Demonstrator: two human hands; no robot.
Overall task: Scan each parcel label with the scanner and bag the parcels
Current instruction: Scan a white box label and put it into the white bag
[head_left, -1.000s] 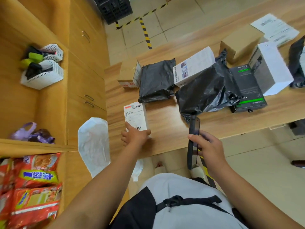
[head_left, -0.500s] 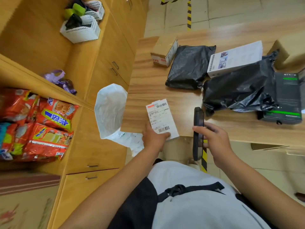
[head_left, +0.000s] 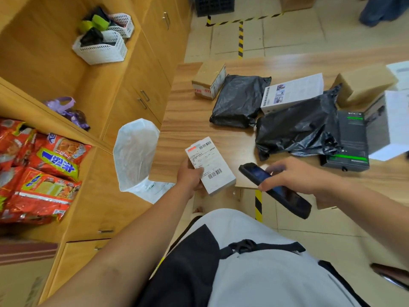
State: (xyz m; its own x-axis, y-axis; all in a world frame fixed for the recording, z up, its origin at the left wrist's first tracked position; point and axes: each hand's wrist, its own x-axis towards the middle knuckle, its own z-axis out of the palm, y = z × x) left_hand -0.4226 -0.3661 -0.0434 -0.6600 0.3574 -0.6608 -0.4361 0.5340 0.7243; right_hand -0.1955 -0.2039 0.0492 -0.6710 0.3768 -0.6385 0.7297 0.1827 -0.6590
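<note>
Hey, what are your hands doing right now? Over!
Left hand grips labelled parcel. Right hand holds scanner beside it. Nothing between them. Over.

The left part of the table (head_left: 186, 120) is bare wood, so a hand can pass there, between the brown box (head_left: 207, 82) at the back and the small white box (head_left: 213, 167) at the front edge. On the right, a small black bag (head_left: 240, 100), a big black bag (head_left: 296, 129), a long white box (head_left: 292, 91) and a dark box (head_left: 352, 138) crowd together. A white bag (head_left: 135, 151) hangs beside the left edge.

Parcel depot: labelled parcels (head_left: 240, 100) on wooden counter (head_left: 188, 120), hazard-taped floor (head_left: 240, 38), stocked shelves (head_left: 55, 120).
</note>
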